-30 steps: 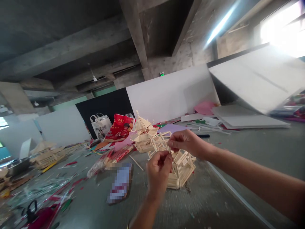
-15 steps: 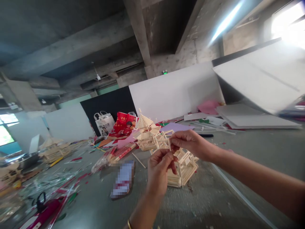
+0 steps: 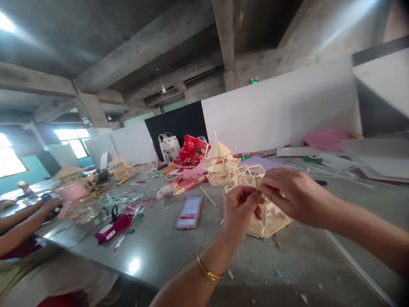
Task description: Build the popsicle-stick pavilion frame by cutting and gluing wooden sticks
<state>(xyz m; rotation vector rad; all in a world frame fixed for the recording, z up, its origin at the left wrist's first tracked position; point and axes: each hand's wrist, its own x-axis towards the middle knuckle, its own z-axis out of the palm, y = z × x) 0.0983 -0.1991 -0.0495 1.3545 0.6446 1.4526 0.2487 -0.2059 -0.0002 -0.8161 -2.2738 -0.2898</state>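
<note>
My left hand (image 3: 240, 209) is closed in a pinch, its fingertips meeting those of my right hand (image 3: 287, 189), which is pinched too. Whatever lies between the fingertips is too small and covered to make out. Both hands are in front of a small building model (image 3: 271, 221) made of thin wooden sticks, which stands on the grey table and is partly covered by my fingers. Behind it to the left is another stick model, a pavilion (image 3: 220, 164) with a pointed roof. A loose stick (image 3: 208, 196) lies left of my hands.
Left of my hands lies a phone (image 3: 189, 212); farther left, a magenta tool (image 3: 113, 229) among plastic scraps. Red-and-white packets (image 3: 188, 184), a red bag (image 3: 193, 150) and a white bag (image 3: 169, 147) are behind. A co-worker's arms (image 3: 30, 221) reach in at the far left.
The view has swung left, so the models and my hands appear farther right and the co-worker's arms have come into view. My fingertips stay together in front of the stick model.
</note>
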